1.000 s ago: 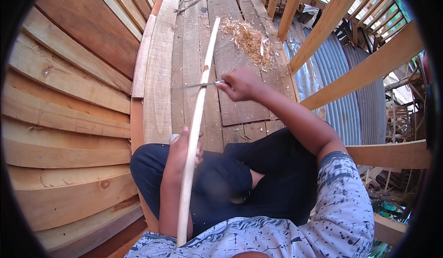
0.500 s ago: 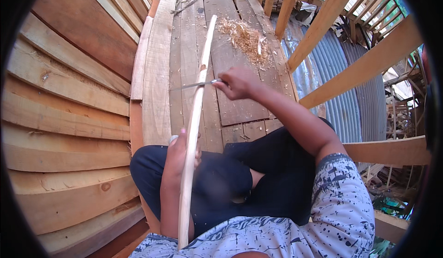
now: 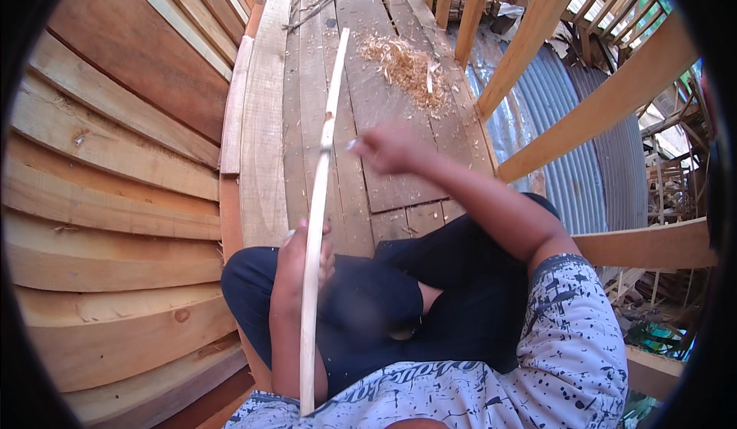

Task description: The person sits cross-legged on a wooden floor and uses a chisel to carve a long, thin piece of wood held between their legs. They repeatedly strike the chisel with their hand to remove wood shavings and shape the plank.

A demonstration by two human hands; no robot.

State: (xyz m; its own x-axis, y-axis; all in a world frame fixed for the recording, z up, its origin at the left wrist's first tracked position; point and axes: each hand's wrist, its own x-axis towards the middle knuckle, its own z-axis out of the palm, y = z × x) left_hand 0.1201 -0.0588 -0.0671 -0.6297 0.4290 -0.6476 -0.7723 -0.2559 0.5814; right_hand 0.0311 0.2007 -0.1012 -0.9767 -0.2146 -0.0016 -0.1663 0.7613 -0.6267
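A long, pale, peeled wooden stick (image 3: 315,221) runs from my chest out over the plank floor, with a small brown knot partway along. My left hand (image 3: 299,256) is wrapped round it near my left knee. Beyond that grip, to the right of the stick, my right hand (image 3: 388,149) is closed on the handle of a knife. Motion smears this hand and the knife; the blade hardly shows, apart from a faint grey blur across the stick.
Curled wood shavings (image 3: 411,68) lie in a heap on the plank floor (image 3: 391,168) ahead. Thin dry twigs (image 3: 326,3) rest farther off. A board wall (image 3: 115,221) stands on the left. Along the right runs a wooden railing (image 3: 599,114), with corrugated metal sheets (image 3: 553,137) below it.
My right hand with the knife has shifted slightly nearer to me and is now blurred. The stick's far end has swung a little to the left; my left hand keeps its grip.
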